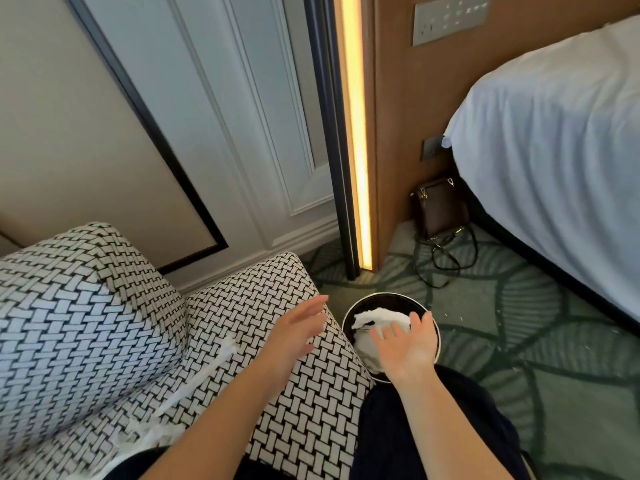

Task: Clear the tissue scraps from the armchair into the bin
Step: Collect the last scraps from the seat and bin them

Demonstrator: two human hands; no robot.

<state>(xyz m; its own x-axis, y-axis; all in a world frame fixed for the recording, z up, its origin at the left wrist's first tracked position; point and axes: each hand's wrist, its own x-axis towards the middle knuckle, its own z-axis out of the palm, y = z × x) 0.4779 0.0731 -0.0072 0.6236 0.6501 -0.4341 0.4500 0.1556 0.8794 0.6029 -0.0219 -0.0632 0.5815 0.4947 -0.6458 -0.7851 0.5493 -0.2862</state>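
Observation:
The armchair (86, 323) has black-and-white woven fabric and fills the lower left. White tissue scraps (194, 386) lie along the crease between its seat and arm. A round black bin (384, 299) stands on the carpet by the armrest, with white tissue (377, 317) inside. My left hand (298, 337) hovers over the armrest with fingers spread and holds nothing. My right hand (408, 348) is palm-up over the bin, fingers straight, empty.
A bed with white sheets (554, 150) takes up the right side. A brown bag (440, 209) with a loose strap sits on the green patterned carpet near the lit wall strip (356, 133). Small white specks (460, 320) lie on the carpet beside the bin.

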